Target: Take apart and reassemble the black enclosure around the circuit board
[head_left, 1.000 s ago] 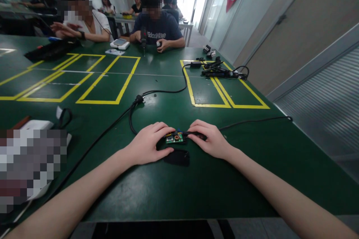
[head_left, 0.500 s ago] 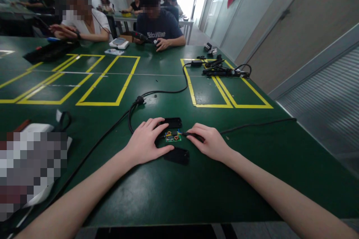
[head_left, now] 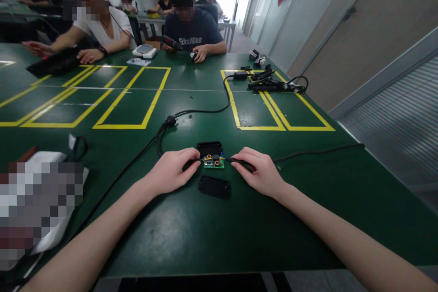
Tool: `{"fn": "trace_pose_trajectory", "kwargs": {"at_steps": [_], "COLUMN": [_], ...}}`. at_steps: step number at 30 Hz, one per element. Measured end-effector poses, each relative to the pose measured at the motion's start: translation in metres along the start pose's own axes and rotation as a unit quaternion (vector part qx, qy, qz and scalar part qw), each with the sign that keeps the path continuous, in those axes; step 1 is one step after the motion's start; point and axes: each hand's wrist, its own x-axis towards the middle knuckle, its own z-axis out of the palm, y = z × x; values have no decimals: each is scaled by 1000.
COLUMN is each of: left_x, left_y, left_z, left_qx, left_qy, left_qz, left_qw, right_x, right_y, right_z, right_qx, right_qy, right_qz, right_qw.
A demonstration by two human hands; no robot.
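Note:
A small green circuit board (head_left: 214, 161) with copper coils sits between my hands, wired at both ends. My left hand (head_left: 173, 169) pinches the black cable at the board's left end. At the other end, my right hand (head_left: 258, 169) is closed on the right black cable (head_left: 243, 163), near its coloured wires. One half of a black plastic case (head_left: 209, 148) lies just behind the board, partly overlapped by it. The other case half (head_left: 215, 187) rests on the table in front, touched by neither hand.
A black cable with a plug (head_left: 170, 121) runs across the green table (head_left: 191, 232). Black cables and adapters (head_left: 270, 84) are heaped at the back right. A white object with a blurred face (head_left: 51, 200) lies at left. Two people sit opposite, handling objects.
My left hand has drawn back from its spread position over the board and case and now pinches the left cable. The board has shifted slightly right and away. The front case half is uncovered.

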Motion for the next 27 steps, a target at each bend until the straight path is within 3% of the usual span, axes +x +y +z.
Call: {"fn": "trace_pose_trajectory", "kwargs": {"at_steps": [5, 11, 21, 27], "left_x": [-3, -5, -5, -7], "left_y": [4, 8, 14, 15], "left_z": [-14, -6, -1, 4], "left_qx": [-42, -83, -5, -2], "left_qy": [-16, -50, -49, -37], "left_qz": [45, 31, 79, 91], "left_qw": [998, 995, 996, 995], "right_x": [-6, -7, -6, -7], "right_y": [-15, -11, -4, 0], "right_z": [-3, -8, -14, -16], "right_qx": [80, 50, 48, 57], "right_qy": [-56, -133, -134, -174], "right_qz": [-63, -49, -19, -19], "right_qw": [993, 989, 990, 983]}}
